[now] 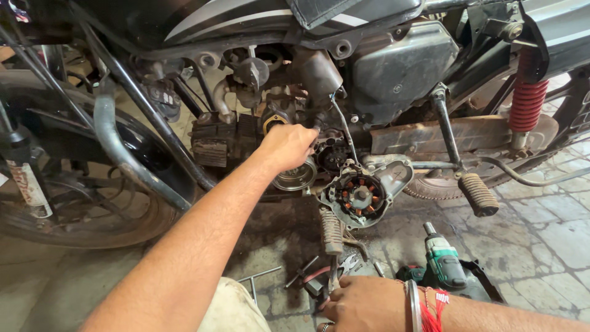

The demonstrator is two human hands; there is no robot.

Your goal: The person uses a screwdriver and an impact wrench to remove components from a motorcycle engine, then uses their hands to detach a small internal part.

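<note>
Gripping something hidden behind its knuckles, the left hand is pressing into the motorcycle engine, just above the hanging stator cover. Lower down, the right hand is curling among floor tools; its grip is unclear.

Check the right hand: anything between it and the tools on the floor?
Nothing visible. The right hand already rests on the tools lying on the floor below the footpeg; its fingertips hide the contact. The cordless driver sits beside it, clear.
</note>
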